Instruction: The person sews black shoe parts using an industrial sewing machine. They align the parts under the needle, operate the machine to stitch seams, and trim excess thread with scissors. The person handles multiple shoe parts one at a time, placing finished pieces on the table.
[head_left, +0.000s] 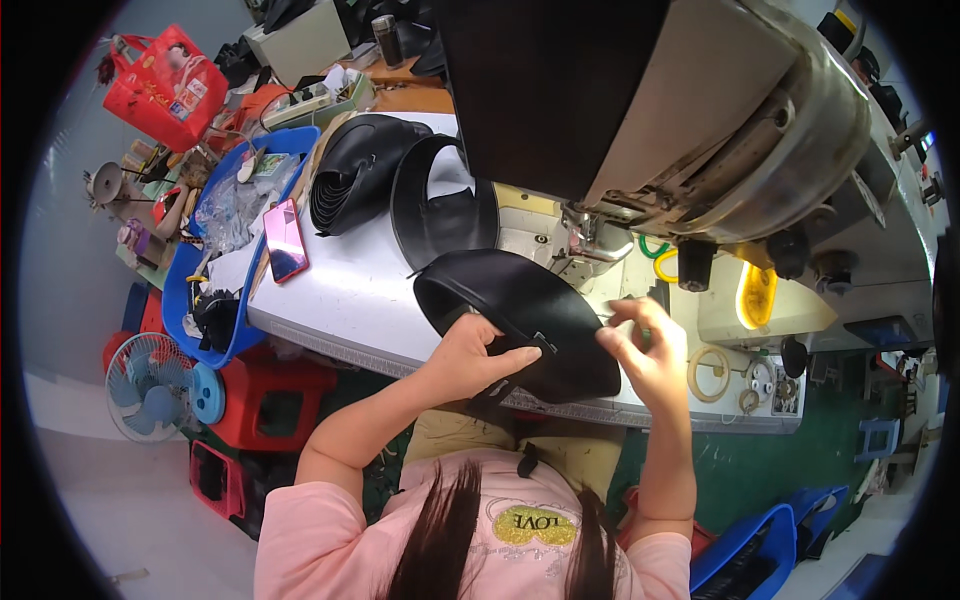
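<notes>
A curved black leather-like panel (530,295) is held up over the near edge of the sewing machine table. My left hand (470,355) grips its near side, thumb on top and the other fingers curled at the edge. Close to that thumb, a small metallic-looking piece (544,342) shows on the panel. At the panel's right end is my right hand (650,350), fingers curled, with thumb and fingertips at the edge; what they pinch is unclear. The sewing machine's needle area (588,240) lies just beyond the panel.
The large machine head (740,120) overhangs the right side. Black panels, one bent (445,200) and others rolled (365,165), lie on the white table (345,270). A pink phone (285,240) rests at its left edge, beside blue bins (205,270). A yellow-rimmed tray (757,295) sits right.
</notes>
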